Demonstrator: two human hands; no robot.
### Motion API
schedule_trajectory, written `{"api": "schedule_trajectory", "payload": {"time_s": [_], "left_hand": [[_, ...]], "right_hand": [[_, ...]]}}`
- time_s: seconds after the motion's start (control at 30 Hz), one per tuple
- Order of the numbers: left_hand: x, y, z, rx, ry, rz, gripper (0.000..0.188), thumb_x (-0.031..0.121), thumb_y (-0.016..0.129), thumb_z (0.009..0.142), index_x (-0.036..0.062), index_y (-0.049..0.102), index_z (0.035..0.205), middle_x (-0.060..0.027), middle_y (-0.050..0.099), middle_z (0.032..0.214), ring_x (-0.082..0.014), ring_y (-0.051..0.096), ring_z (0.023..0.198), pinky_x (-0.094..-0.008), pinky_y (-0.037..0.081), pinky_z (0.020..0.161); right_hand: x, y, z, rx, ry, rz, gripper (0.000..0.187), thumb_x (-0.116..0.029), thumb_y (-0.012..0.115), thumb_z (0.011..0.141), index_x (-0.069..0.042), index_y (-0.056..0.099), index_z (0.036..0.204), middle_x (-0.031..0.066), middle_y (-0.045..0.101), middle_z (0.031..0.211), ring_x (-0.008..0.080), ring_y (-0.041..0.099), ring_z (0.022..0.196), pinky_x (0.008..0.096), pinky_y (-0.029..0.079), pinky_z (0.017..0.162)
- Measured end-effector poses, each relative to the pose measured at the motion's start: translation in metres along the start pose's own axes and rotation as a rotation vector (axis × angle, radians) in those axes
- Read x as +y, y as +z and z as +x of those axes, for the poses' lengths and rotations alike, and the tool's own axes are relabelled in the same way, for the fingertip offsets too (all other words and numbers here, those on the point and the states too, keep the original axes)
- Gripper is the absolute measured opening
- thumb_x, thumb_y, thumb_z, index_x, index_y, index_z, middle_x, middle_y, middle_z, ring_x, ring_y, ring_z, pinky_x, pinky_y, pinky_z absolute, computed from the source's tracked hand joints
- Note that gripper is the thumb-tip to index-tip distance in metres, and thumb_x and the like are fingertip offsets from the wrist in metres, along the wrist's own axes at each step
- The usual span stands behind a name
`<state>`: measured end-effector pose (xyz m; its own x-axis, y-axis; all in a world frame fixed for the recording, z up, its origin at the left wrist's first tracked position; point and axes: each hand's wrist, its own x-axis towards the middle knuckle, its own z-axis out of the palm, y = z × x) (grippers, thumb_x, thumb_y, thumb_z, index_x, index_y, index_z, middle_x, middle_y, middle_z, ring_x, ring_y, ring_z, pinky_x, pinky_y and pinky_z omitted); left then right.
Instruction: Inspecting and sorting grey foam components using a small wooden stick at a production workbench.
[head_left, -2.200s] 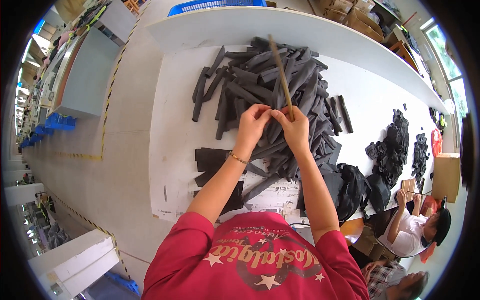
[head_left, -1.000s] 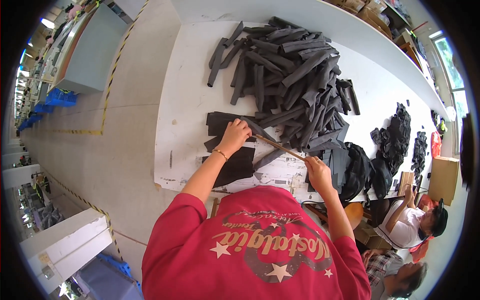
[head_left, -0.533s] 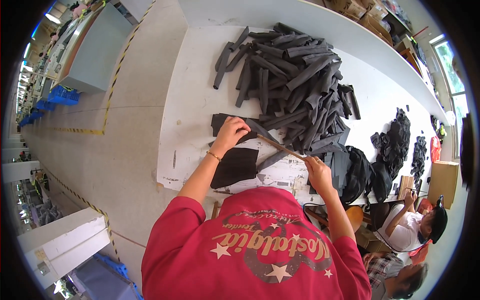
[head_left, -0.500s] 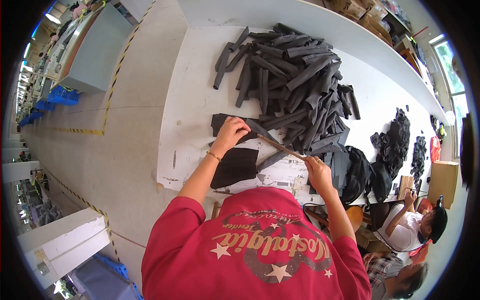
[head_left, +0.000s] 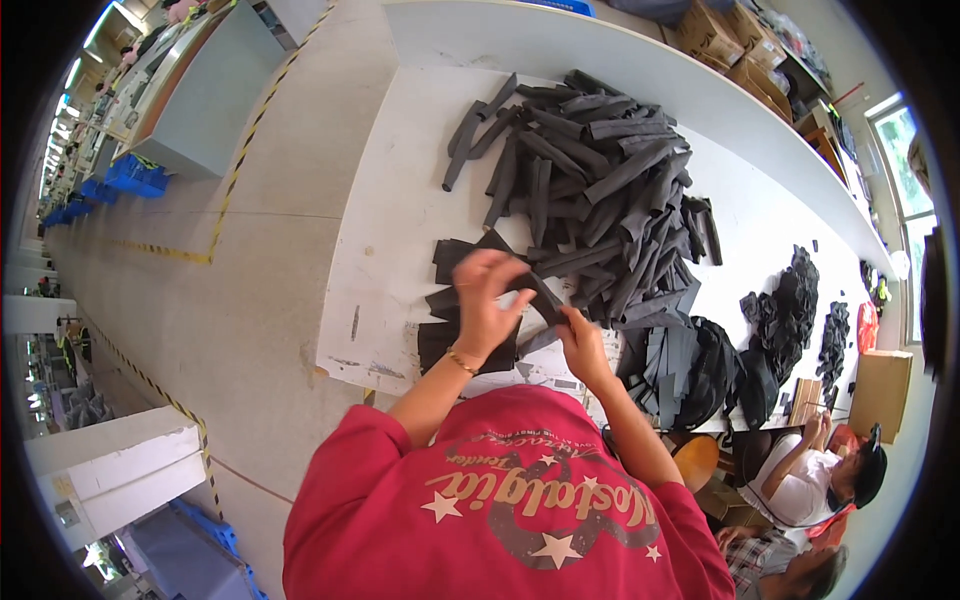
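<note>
- Holding left hand (head_left: 488, 302) half-spread over dark cloth strip (head_left: 545, 299), toward near-left corner of table (head_left: 375, 285).
- Pinching its end with right hand (head_left: 584, 347).
- Probably handling light, soft; best gripping ends.

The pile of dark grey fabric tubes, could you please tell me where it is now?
In the head view, the tube pile lies on the white table, above and right of centre, beyond the right hand and left of the crumpled black heap.
</note>
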<state>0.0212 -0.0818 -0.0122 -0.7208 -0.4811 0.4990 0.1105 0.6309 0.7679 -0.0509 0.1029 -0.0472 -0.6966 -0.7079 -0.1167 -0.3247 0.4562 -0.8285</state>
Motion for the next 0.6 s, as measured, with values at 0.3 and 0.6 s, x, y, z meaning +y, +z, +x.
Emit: {"api": "schedule_trajectory", "payload": {"time_s": [0.3, 0.6], "left_hand": [[-0.036, 0.027, -0.034, 0.475, -1.05, -1.589, 0.023, 0.022, 0.065, 0.089, 0.006, 0.063, 0.106, -0.0074, 0.065, 0.082, -0.0224, 0.062, 0.075, -0.0395, 0.053, 0.077], [-0.044, 0.018, -0.016, 0.553, -1.153, -1.291, 0.022, 0.024, 0.07, 0.085, 0.0047, 0.064, 0.094, -0.0055, 0.063, 0.073, -0.0134, 0.056, 0.056, -0.0295, 0.048, 0.053]], "right_hand": [[-0.026, 0.051, -0.002, 0.064, -0.122, 0.02, 0.027, -0.002, 0.05, 0.088, -0.001, 0.048, 0.115, 0.0291, 0.06, 0.085, 0.0462, 0.059, 0.081, 0.0483, 0.046, 0.067], [-0.014, 0.034, -0.04, -0.183, 0.111, 0.075, 0.016, -0.014, 0.049, 0.095, 0.0, 0.056, 0.094, 0.0144, 0.055, 0.059, 0.0268, 0.057, 0.054, 0.0378, 0.044, 0.053]]}}
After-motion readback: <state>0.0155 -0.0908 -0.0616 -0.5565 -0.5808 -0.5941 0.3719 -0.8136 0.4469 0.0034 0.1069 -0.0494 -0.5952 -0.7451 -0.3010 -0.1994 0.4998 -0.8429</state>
